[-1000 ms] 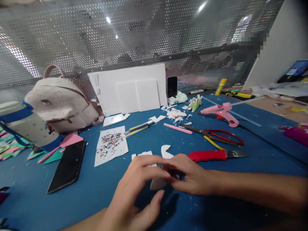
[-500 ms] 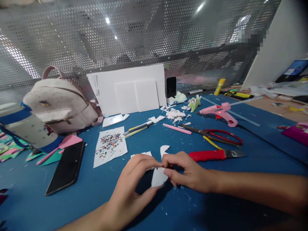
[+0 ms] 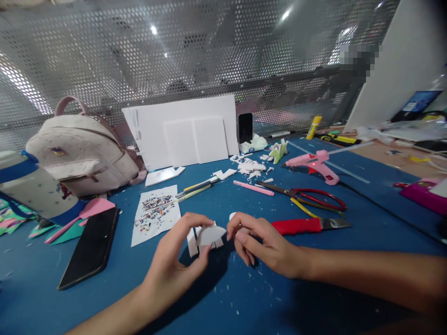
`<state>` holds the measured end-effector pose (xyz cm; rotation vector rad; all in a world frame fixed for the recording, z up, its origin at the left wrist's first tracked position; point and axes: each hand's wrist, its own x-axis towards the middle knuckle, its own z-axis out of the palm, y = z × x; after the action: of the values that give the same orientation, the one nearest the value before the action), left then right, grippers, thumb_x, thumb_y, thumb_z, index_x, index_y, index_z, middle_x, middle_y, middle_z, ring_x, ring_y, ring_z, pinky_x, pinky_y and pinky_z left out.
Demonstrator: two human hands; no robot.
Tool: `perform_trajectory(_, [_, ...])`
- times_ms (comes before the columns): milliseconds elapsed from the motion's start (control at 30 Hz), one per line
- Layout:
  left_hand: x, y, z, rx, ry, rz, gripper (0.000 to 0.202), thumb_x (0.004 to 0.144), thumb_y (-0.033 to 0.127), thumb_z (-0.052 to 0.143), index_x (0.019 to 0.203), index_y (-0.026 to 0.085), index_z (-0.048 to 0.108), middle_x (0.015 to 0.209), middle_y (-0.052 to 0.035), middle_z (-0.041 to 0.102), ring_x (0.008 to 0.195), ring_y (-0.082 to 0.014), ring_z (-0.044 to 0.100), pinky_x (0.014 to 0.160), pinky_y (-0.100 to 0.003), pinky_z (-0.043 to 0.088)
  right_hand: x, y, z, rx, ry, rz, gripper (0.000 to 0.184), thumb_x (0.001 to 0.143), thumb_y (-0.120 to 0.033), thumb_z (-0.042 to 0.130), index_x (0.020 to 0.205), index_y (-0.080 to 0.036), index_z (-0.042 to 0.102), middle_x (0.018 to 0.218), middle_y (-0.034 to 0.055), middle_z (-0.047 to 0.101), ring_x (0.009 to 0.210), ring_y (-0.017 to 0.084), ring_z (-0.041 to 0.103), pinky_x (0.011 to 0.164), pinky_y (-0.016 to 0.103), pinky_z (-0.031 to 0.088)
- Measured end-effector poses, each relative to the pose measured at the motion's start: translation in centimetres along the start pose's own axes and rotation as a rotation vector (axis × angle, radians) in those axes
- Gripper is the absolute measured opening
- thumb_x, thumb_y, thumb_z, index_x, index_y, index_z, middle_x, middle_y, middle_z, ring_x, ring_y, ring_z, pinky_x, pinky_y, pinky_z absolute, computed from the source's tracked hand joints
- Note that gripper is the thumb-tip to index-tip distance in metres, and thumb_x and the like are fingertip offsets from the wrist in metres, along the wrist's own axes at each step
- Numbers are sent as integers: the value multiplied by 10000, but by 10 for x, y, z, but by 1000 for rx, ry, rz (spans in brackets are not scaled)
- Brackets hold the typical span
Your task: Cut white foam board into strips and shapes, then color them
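Note:
My left hand (image 3: 181, 253) pinches a white leaf-shaped foam piece (image 3: 211, 236) between thumb and fingers, just above the table. Close to the pointed end of that piece is my right hand (image 3: 256, 239), its fingers curled together; whether anything small is inside them is hidden. Flat white cut pieces (image 3: 192, 245) lie on the table behind the held piece, partly covered by it. Part of another white scrap (image 3: 232, 215) shows behind the right hand's fingers. A red-handled knife (image 3: 296, 226) rests to the right of that hand.
Red-handled scissors (image 3: 317, 195), a pink pen (image 3: 253, 188) and a pink glue gun (image 3: 312, 164) lie to the right. White scraps (image 3: 249, 166) are heaped behind. On the left are a paper with colourful bits (image 3: 141, 235), a phone (image 3: 89, 249), a bottle (image 3: 42, 190) and a backpack (image 3: 84, 149).
The white piece has turned and moved left with my left hand. My right hand has come off it, leaving a small gap. The view has shifted slightly.

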<state>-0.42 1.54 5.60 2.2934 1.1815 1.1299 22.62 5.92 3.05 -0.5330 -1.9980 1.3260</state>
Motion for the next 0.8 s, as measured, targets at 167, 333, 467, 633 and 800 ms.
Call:
perform_trajectory(167, [6, -19, -24, 101, -95, -113, 200, 906, 220, 606, 1089, 243, 529, 1053, -12, 621, 984, -162, 594, 873, -281, 470, -1, 0, 0, 8, 12, -27, 223, 1057, -357, 392, 1054, -165, 506, 602, -51, 548, 481, 82, 466, 501, 193, 395])
perform_trajectory(333, [-10, -38, -37, 233, -196, -243, 257, 835, 339, 681, 999, 227, 517, 915, 7, 605, 840, -177, 571, 761, -294, 456, 0, 1, 0, 3, 11, -48, 195, 1057, -303, 384, 1036, -162, 516, 589, -52, 544, 481, 80, 468, 503, 188, 399])
perform_trajectory(467, [-21, -47, -41, 335, -268, -307, 300, 801, 377, 716, 958, 221, 514, 916, -1, 599, 814, -192, 548, 760, -323, 430, -1, 1, 0, 1, -5, -102, 232, 1063, -303, 353, 1013, -159, 527, 573, -50, 527, 472, 81, 459, 490, 184, 398])
perform_trajectory(633, [-21, -50, -46, 412, -331, -337, 343, 818, 470, 709, 930, 219, 505, 937, -12, 601, 847, -215, 544, 783, -339, 415, -4, 1, -1, -46, -52, -224, 235, 1016, -308, 409, 968, -163, 587, 553, -49, 522, 448, 82, 468, 502, 202, 401])
perform_trajectory(800, [-18, -54, -46, 462, -371, -355, 436, 804, 588, 695, 906, 216, 491, 929, -22, 592, 844, -231, 535, 788, -356, 401, -5, -3, -3, -295, -156, -380, 180, 943, -216, 429, 891, -193, 600, 617, -6, 615, 496, 105, 508, 556, 240, 410])
